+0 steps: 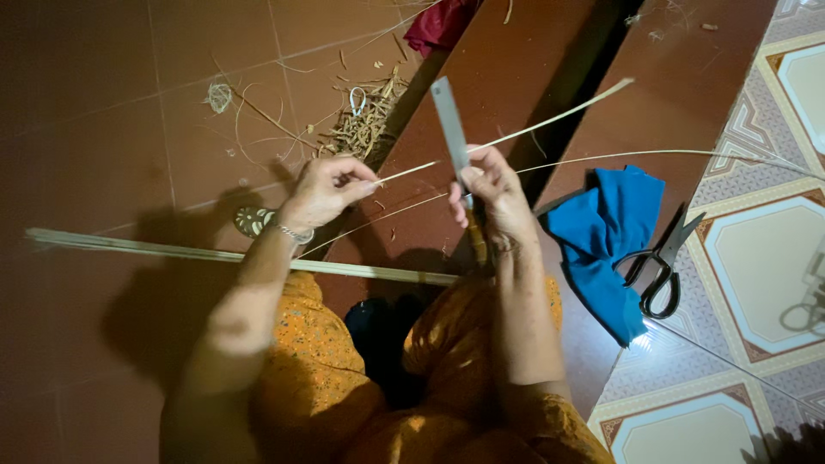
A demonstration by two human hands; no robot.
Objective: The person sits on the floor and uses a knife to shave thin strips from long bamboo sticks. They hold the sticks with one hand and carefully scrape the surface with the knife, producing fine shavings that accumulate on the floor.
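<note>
My left hand [325,189] pinches the near end of a thin pale bamboo strip [550,116] that runs up and to the right. My right hand [490,193] grips a long flat-bladed knife [450,125], blade pointing up, with its edge against the strip where it crosses. A second, finer sliver [653,154] curves off to the right from the same spot. I sit on a red tiled floor in orange patterned clothing, with a bracelet on my left wrist.
A bundle of long bamboo slats [129,247] lies across the floor under my arms. A blue cloth [606,241] and black scissors [662,266] rest to the right. Shavings [365,120] pile up ahead, beside a dark red cloth [438,21].
</note>
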